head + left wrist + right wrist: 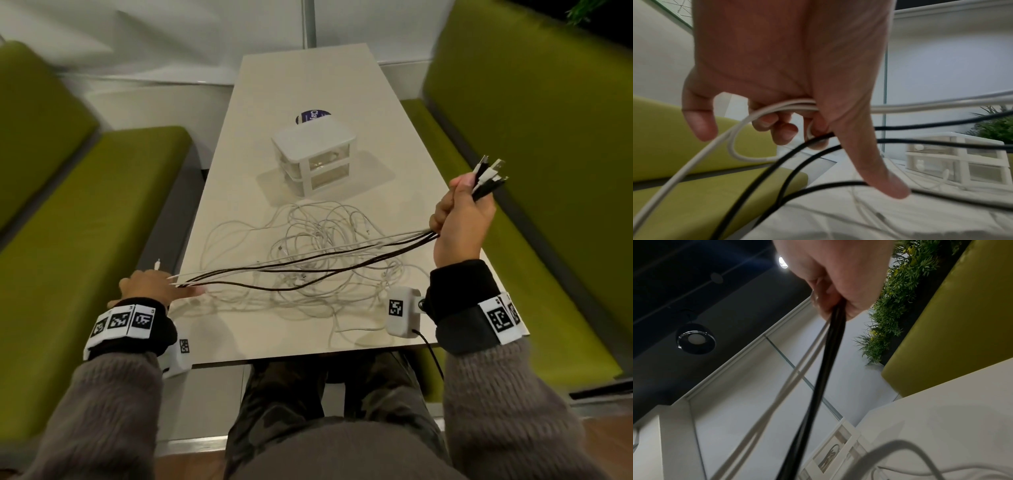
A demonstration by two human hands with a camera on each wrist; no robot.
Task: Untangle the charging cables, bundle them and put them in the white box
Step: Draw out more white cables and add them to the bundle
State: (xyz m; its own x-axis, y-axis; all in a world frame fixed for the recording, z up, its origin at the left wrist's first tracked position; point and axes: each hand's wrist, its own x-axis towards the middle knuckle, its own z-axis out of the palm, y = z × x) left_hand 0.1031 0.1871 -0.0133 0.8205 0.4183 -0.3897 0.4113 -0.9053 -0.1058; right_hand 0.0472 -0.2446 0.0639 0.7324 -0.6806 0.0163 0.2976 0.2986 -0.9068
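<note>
A bundle of black and white charging cables (308,265) stretches across the table between both hands. My right hand (460,219), raised at the table's right edge, grips the bundle's end in a fist, with several plugs (488,174) sticking out above it. At the near left edge my left hand (156,286) holds the other end: curled fingers (777,129) trap white strands (789,105), while black strands (818,146) pass by the straight thumb. A loose tangle of white cables (318,240) lies underneath. The white box (315,156), a small drawer unit, stands beyond it.
A round dark blue sticker (311,116) lies behind the box. Green bench seats (85,219) flank the narrow cream table (274,335) on both sides. A white wall stands at the far end, and a plant (900,288) sits behind the right bench.
</note>
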